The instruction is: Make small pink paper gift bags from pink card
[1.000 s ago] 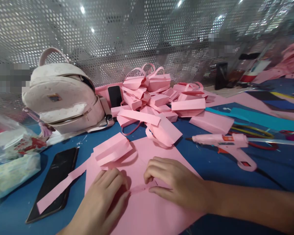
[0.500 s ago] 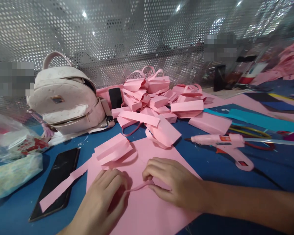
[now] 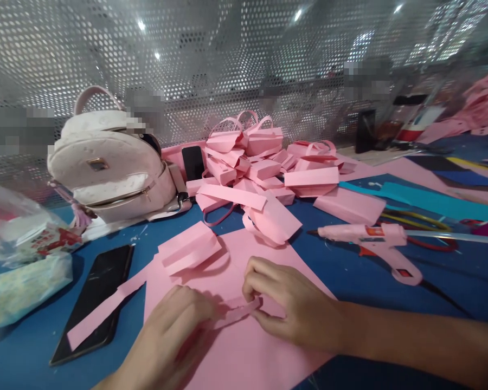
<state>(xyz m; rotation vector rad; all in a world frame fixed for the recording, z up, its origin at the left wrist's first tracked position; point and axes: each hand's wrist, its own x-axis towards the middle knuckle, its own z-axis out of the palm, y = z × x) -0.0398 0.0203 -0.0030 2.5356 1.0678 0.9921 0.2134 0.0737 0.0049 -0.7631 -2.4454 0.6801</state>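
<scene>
Between my two hands runs a narrow pink paper strip [image 3: 236, 314], just above a large pink sheet [image 3: 244, 357]. My right hand [image 3: 287, 300] pinches its right end between thumb and fingers. The other end goes into the curled fingers of my left hand [image 3: 173, 325], which hide it. Beyond my left hand lies a folded pink paper piece with a loop [image 3: 189, 246]. Another folded pink piece [image 3: 274, 219] rests at the sheet's far edge.
A pink glue gun [image 3: 370, 238] with its cord lies at right. At left are a dark phone [image 3: 100, 292] with a paper strip across it, a soft packet [image 3: 28, 290] and a white backpack [image 3: 114, 168]. Several pink paper pieces [image 3: 244, 157] are heaped behind, before a perforated metal panel [image 3: 228, 54].
The strip has turned so more of its flat side shows between my hands. My right hand has shifted slightly right. The things around have stayed put.
</scene>
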